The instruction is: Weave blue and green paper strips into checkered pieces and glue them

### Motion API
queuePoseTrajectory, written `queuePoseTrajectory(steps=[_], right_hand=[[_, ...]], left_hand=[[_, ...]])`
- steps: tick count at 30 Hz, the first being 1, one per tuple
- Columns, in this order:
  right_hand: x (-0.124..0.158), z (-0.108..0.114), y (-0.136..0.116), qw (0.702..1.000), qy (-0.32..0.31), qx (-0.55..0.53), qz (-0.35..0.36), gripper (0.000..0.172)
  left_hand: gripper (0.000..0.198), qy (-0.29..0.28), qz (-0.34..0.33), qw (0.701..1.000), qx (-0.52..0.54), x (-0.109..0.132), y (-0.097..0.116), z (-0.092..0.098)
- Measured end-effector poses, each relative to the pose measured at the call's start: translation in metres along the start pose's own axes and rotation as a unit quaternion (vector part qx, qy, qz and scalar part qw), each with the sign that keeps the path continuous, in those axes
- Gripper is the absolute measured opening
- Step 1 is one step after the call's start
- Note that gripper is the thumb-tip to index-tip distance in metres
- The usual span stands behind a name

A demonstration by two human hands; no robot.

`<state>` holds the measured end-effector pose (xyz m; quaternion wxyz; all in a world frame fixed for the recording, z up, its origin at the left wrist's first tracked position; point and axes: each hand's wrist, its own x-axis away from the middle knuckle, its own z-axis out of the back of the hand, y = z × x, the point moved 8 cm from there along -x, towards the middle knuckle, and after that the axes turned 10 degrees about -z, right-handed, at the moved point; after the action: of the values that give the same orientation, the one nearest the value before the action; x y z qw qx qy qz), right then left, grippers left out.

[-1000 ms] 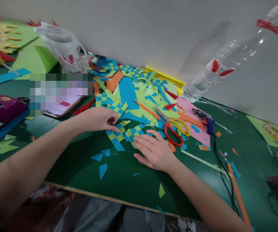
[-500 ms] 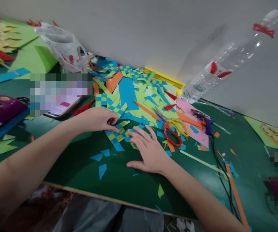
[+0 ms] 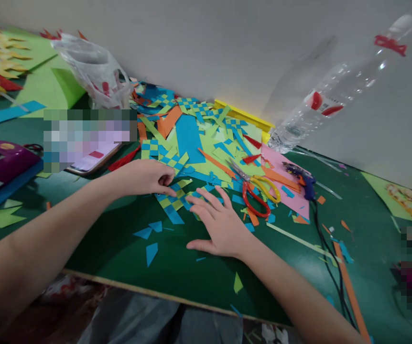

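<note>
A blue and yellow-green woven paper piece [image 3: 172, 209] lies on the table, between my hands. My left hand [image 3: 145, 177] is curled at its upper left edge, thumb and fingers closed on it; the fingertips are partly hidden. On the other side rests my right hand [image 3: 220, 224], palm down, fingers spread and the thumb stretched left. Its fingertips touch or cover the right edge of the woven paper. Scissors [image 3: 254, 186] with red and yellow handles lie just beyond my right hand. More woven paper strips [image 3: 177, 162] lie behind my left hand.
A pile of cut paper [image 3: 191, 138] reaches the wall. To the left are a phone [image 3: 102, 153], a plastic bag [image 3: 94, 71] and a purple device [image 3: 10, 162]. A bottle [image 3: 320, 105] leans at the wall; a glue gun [image 3: 302, 179] trails a black cord [image 3: 326, 243].
The fingers of my right hand have shifted very slightly left over the edge of the woven paper. My left hand stays in place.
</note>
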<state>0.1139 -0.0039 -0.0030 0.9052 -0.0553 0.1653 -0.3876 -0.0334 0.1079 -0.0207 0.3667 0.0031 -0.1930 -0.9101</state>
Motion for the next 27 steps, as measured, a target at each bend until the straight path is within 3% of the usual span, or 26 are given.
queuePoseTrajectory(steps=[27], right_hand=[[0.001, 0.0004, 0.0017, 1.0, 0.005, -0.001, -0.006, 0.062]], left_hand=[[0.042, -0.003, 0.004, 1.0, 0.006, -0.0002, 0.0016, 0.001]])
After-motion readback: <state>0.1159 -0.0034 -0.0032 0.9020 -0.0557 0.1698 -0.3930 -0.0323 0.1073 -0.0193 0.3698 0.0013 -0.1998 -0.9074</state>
